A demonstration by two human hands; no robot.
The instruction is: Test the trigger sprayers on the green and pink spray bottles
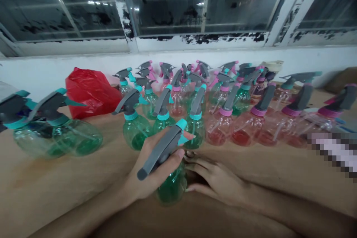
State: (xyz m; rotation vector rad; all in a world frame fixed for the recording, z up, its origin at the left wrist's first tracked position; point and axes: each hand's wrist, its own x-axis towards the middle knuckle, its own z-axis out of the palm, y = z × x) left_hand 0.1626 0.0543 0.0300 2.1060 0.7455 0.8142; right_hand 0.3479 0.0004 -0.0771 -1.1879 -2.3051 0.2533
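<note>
A green spray bottle with a grey and teal trigger head stands close in front of me. My left hand is wrapped round its neck, just below the head. At the bottle's right side rests my right hand, fingers stretched out and thumb apart; its fingertips are at the bottle, though I cannot tell whether they touch it. Just beyond, a row of like bottles faces me: green ones such as this green bottle on the left, and pink ones such as this pink bottle on the right.
Two more green bottles stand on the table at the left. Behind them lies a red plastic bag. Further rows of spray bottles reach back towards the white wall under the windows. A blurred-out patch covers something at the right.
</note>
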